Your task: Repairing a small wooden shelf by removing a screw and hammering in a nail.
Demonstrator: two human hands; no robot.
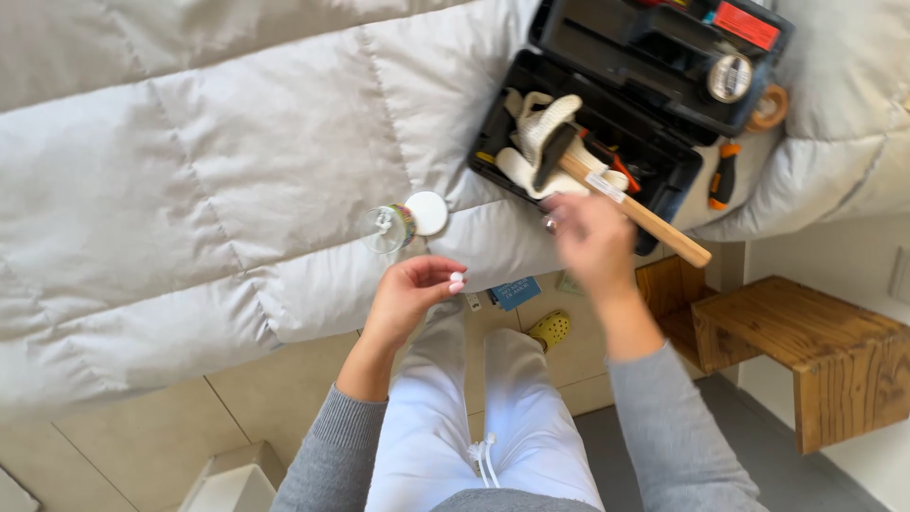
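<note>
My right hand [592, 237] is blurred and hovers just in front of an open black toolbox [607, 118] that lies on a white quilted duvet [209, 190]. A hammer [626, 201] with a wooden handle and black head rests across the box, its handle beside my fingers; contact is unclear. White knitted gloves [536, 128] lie under the hammer head. My left hand [408, 294] is loosely curled near the duvet's edge and holds nothing that I can see. A small clear jar [389, 228] and its white lid [427, 212] lie on the duvet above it.
A tape roll [730, 78] sits in the toolbox lid, a brown tape roll [770, 107] and an orange-handled screwdriver [723, 176] lie to its right. A wooden bench [806, 351] stands at right. My yellow shoe [550, 329] and a blue card [517, 292] are on the tiled floor.
</note>
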